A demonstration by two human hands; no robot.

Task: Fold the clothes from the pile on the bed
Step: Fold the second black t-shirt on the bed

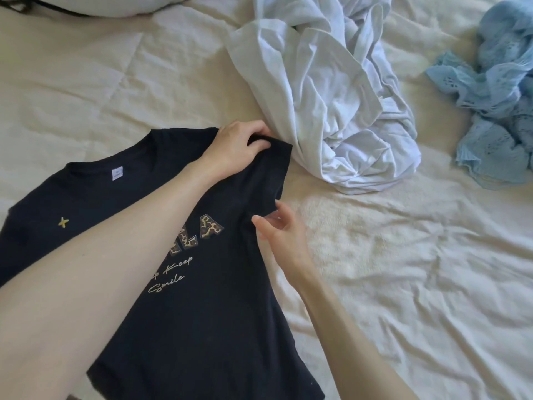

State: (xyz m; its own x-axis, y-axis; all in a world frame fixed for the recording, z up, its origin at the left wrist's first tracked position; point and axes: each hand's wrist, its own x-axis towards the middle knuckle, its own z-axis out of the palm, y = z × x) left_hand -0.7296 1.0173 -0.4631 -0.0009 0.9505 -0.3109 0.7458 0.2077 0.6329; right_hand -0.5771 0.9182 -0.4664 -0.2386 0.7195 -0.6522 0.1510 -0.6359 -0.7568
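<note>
- I saw the black T-shirt (184, 298) lying face up on the cream bedspread (403, 269), collar toward the left of the view, hem running off the bottom edge.
- Its front carried leopard-patterned letters, script reading "Keep Smile", a small yellow cross near the chest, and a white label (116, 173) inside the neck.
- My left hand (239, 145) reached across the shirt and gripped its far sleeve, fingers curled over a bunched fold of black cloth at the sleeve's end.
- My right hand (278, 229) hovered just beside the shirt's side seam under that sleeve, fingers loosely spread and slightly bent, holding nothing; it was blurred, so I could not tell whether the fingertips touched the fabric.
- A crumpled white garment (331, 90) lay heaped just beyond the sleeve, near the left hand but apart from it.
- A pale blue lace-edged garment (496, 93) sat bunched at the right edge, well apart from the shirt.
- A white pillow (115, 5) showed at the top left, with a dark strap beside it.
</note>
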